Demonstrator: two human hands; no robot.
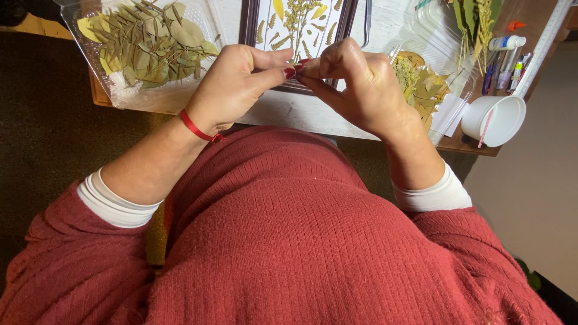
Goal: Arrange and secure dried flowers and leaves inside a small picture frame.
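We look down over a red knitted sweater [283, 241] with white cuffs [114, 204] at the wrists. Just past it, our two hands meet fingertip to fingertip above the near edge of a table [289, 114]. The left hand [232, 87], a red band [197, 127] on its wrist, and the right hand [361, 87] both pinch together at one spot, thumbs against forefingers, as if working something very fine. Whatever sits between the fingertips is too small to make out; it is held right over the bottom of a dark frame [250, 24].

The frame lies flat beneath the hands, likely so pieces can be laid straight down onto it. Inside it, on a white ground, we see pressed plants [295, 21]: yellow sprigs, fern-like leaves.

To the left, a clear plastic tray [129, 96] holds a heap of dry green and yellow leaves [144, 45], close at hand. To the right, a second clear tray [442, 111] holds yellow-brown leaves [424, 87].

Further right stands a white cup [494, 120] with a pink-striped stick in it. Beyond it lie a small white bottle [506, 42] with a blue band, an orange cap [515, 26], and some pens [494, 75].
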